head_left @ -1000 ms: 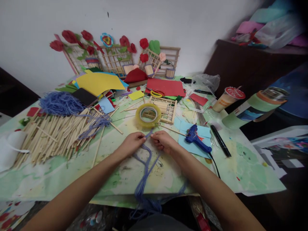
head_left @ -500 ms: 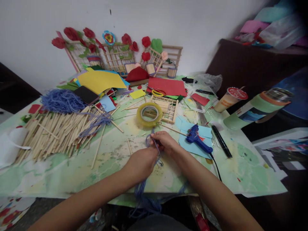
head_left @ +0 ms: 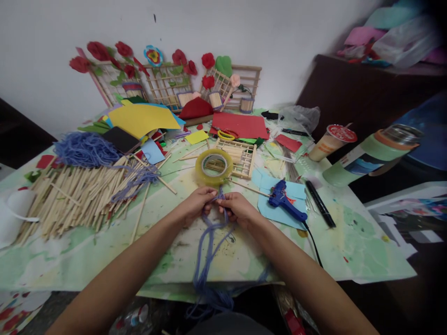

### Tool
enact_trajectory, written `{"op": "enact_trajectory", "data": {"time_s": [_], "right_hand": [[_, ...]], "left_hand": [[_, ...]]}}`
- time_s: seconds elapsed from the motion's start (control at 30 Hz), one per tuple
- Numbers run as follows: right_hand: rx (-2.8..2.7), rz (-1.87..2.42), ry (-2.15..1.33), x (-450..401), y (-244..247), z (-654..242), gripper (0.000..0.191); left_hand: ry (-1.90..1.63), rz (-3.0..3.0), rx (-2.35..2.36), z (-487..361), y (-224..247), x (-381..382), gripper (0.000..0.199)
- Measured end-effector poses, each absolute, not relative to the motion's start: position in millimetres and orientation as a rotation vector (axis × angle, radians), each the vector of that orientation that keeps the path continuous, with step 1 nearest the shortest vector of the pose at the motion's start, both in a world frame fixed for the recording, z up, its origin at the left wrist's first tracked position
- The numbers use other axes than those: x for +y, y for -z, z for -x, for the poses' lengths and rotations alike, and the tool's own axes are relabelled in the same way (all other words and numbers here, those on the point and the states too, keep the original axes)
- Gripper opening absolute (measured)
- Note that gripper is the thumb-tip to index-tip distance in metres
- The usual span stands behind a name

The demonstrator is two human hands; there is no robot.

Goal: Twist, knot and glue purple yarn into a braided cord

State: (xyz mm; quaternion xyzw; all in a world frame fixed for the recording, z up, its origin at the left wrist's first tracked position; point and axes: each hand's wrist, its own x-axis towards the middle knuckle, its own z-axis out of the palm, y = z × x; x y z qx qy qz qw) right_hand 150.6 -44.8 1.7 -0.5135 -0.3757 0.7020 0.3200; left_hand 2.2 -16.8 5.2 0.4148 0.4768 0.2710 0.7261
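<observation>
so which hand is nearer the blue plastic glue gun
Right. The right hand is a short gap left of the blue plastic glue gun; the left hand is farther left, beyond the right one.

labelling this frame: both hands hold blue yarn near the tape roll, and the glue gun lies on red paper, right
Not quite: the head view shows the glue gun lying on light-blue paper, not red. Left hand and right hand do hold blue yarn near the tape roll.

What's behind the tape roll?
Behind the tape roll: a small stick frame, then scissors beyond. The roll hides part of the frame's near-left side, so that portion can't be seen.
</observation>
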Motion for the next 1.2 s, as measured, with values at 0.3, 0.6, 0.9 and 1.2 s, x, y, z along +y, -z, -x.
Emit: {"op": "enact_trajectory", "data": {"time_s": [0.3,0.6,0.9,1.2], "right_hand": [[-0.992,1.299,-1.861,-46.2,4.5,-155.1,0.019],[-1.023,1.345,-1.809,-47.1,2.9,-152.2,0.003],[-1.110,1.426,-1.705,-48.3,0.6,-146.8,0.011],[-1.132,1.452,-1.648,-50.0,-0.9,-145.8,0.012]], "left_hand": [[-0.489,-0.932,1.144,22.9,-11.1,-17.1,0.021],[-0.405,-1.019,1.160,7.8,-9.4,-8.7,0.007],[-0.359,-0.969,1.148,2.1,-6.5,3.0,0.032],[-0.421,-0.987,1.101,4.5,-4.5,-1.6,0.034]]}}
